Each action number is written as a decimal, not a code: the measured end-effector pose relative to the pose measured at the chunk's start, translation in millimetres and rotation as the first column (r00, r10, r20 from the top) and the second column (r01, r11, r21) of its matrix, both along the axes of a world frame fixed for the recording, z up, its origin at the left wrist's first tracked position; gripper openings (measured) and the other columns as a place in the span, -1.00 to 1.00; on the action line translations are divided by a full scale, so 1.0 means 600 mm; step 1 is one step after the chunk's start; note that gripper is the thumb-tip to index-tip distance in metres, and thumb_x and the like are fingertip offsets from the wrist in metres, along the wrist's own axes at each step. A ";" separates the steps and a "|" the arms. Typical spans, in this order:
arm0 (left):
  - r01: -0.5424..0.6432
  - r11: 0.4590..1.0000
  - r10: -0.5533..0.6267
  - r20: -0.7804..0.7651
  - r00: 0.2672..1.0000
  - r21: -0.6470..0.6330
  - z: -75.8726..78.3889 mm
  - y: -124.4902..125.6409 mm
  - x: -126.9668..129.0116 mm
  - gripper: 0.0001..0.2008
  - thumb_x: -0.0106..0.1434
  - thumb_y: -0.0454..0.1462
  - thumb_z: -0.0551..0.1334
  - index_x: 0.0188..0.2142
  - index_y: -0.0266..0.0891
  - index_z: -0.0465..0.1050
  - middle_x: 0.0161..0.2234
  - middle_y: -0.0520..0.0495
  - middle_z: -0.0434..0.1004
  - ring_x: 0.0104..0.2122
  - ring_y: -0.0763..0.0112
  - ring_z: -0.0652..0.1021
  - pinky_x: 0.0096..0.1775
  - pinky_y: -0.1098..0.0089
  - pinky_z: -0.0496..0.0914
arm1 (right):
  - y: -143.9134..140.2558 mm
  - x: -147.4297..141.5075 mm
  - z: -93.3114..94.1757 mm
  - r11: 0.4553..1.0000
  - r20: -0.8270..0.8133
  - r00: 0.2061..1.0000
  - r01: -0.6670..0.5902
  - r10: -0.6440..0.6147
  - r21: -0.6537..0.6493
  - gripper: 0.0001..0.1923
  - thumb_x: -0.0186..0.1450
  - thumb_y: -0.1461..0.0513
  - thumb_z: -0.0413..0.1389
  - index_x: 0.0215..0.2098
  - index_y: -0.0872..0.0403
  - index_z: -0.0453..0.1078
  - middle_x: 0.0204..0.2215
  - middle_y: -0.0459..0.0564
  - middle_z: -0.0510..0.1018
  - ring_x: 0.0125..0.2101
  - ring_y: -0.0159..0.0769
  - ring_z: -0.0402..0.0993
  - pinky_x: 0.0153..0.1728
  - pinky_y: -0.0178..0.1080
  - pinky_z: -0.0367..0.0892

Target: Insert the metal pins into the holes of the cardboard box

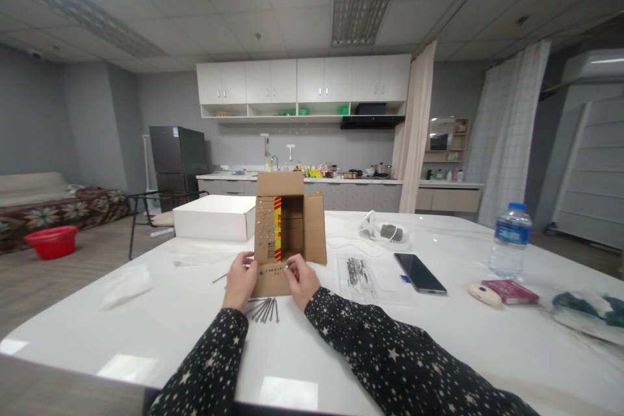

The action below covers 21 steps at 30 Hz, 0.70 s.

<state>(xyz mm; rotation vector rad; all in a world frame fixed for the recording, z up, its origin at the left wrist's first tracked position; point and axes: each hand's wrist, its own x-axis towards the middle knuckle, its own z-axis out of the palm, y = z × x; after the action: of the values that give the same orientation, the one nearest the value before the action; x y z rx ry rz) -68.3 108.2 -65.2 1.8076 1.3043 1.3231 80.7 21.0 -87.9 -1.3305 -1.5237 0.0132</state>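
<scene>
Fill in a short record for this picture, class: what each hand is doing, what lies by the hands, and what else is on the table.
left hand: rests on the lower flap of the box, by its left edge
right hand: fingertips pinch something small at the flap; too small to tell
nails: loose pile on the table, just below the flap
box: open, lying on its side, holes in its flaps
elsewhere: phone, bottle, white box

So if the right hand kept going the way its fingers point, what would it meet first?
The right hand already touches the brown cardboard box's lower flap; further along, probably the left hand, though depth is unclear.
</scene>
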 end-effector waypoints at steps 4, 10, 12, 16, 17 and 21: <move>-0.003 1.000 0.003 -0.011 1.000 0.010 -0.001 0.001 0.001 -0.67 0.10 -0.24 0.09 -0.14 -0.30 0.38 -0.27 -0.16 0.52 -0.36 0.32 0.53 -0.28 0.34 0.39 | -0.007 -0.006 -0.001 0.989 0.150 0.987 -0.074 0.055 0.127 -0.93 0.29 0.27 -0.02 -0.28 0.07 0.29 -0.35 -0.05 0.39 -0.36 -0.36 0.35 -0.30 -0.34 0.25; 0.007 1.000 -0.007 0.002 1.000 0.011 -0.003 0.003 0.001 -0.65 0.09 -0.22 0.09 -0.14 -0.30 0.38 -0.29 -0.15 0.52 -0.37 0.32 0.53 -0.28 0.34 0.40 | -0.019 -0.015 0.001 0.984 0.325 0.936 -0.166 0.138 0.061 -0.92 0.26 0.31 0.03 -0.26 0.06 0.29 -0.29 -0.05 0.38 -0.37 -0.38 0.34 -0.30 -0.34 0.27; 0.011 1.000 -0.011 0.004 1.000 0.004 -0.003 0.004 0.001 -0.65 0.09 -0.22 0.09 -0.13 -0.29 0.38 -0.28 -0.16 0.52 -0.37 0.32 0.53 -0.29 0.34 0.40 | -0.022 -0.017 0.002 0.980 0.367 0.914 -0.196 0.175 0.020 -0.91 0.24 0.32 0.05 -0.26 0.06 0.30 -0.33 -0.07 0.39 -0.38 -0.39 0.35 -0.31 -0.35 0.27; 0.021 1.000 -0.022 0.016 1.000 0.002 -0.003 0.005 0.002 -0.65 0.09 -0.22 0.09 -0.13 -0.30 0.37 -0.28 -0.16 0.51 -0.37 0.33 0.53 -0.28 0.34 0.41 | -0.027 -0.019 0.005 0.973 0.401 0.888 -0.228 0.224 -0.037 -0.89 0.22 0.33 0.06 -0.27 0.05 0.32 -0.35 -0.09 0.42 -0.41 -0.42 0.36 -0.35 -0.38 0.26; 0.021 1.000 -0.021 0.018 1.000 0.005 -0.003 0.005 0.002 -0.66 0.09 -0.22 0.09 -0.14 -0.30 0.37 -0.28 -0.16 0.51 -0.37 0.33 0.53 -0.28 0.34 0.41 | -0.028 -0.019 0.006 0.971 0.406 0.884 -0.234 0.230 -0.041 -0.89 0.22 0.33 0.06 -0.27 0.05 0.32 -0.34 -0.09 0.43 -0.41 -0.42 0.36 -0.35 -0.38 0.26; 0.014 1.000 -0.014 0.008 1.000 0.016 -0.006 0.010 0.002 -0.66 0.09 -0.23 0.09 -0.14 -0.29 0.38 -0.29 -0.15 0.51 -0.36 0.32 0.53 -0.28 0.33 0.41 | -0.029 -0.020 0.005 0.965 0.425 0.869 -0.258 0.254 -0.050 -0.87 0.17 0.34 0.07 -0.29 0.06 0.34 -0.34 -0.09 0.44 -0.41 -0.42 0.38 -0.34 -0.39 0.26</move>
<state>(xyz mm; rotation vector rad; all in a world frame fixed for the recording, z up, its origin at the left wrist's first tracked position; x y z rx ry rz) -66.9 114.0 -69.1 1.8176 1.2776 1.3358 68.6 3.7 -84.7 -1.1612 -2.0672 -0.1263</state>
